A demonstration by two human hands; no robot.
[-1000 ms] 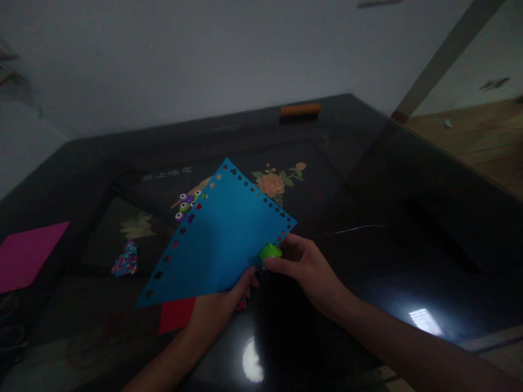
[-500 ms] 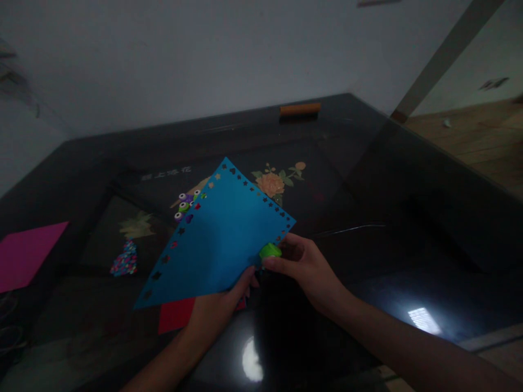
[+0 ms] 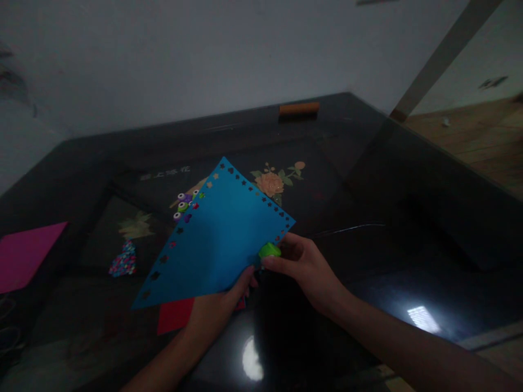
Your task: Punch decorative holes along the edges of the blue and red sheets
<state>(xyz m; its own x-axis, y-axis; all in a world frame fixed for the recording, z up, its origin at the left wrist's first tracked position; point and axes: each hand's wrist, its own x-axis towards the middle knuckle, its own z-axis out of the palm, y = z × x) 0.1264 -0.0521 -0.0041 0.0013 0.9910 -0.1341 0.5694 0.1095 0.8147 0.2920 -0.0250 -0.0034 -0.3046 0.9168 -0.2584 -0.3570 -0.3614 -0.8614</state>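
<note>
One blue paper sheet (image 3: 216, 245) is what we hold up over the dark glass worktop (image 3: 368, 256), tilted, with small shapes punched along two of its edges. Our left hand (image 3: 223, 305) grips its near edge from below, fingers (image 3: 245, 277) clenched on the paper. Our right hand (image 3: 304, 267) pinches a small green paper punch (image 3: 269, 251) clamped onto the sheet's right corner, thumb on top. Under the sheet a red paper (image 3: 175, 314) lies flat on the worktop, partly hidden. Just past the sheet's left edge sit several more small punches (image 3: 183, 204), purple and green. Farther left lies a little heap of punched confetti (image 3: 121, 261), and a pink paper (image 3: 24, 253) rests well apart at the left edge. A brown bar (image 3: 299, 108) lies at the far rim.
</note>
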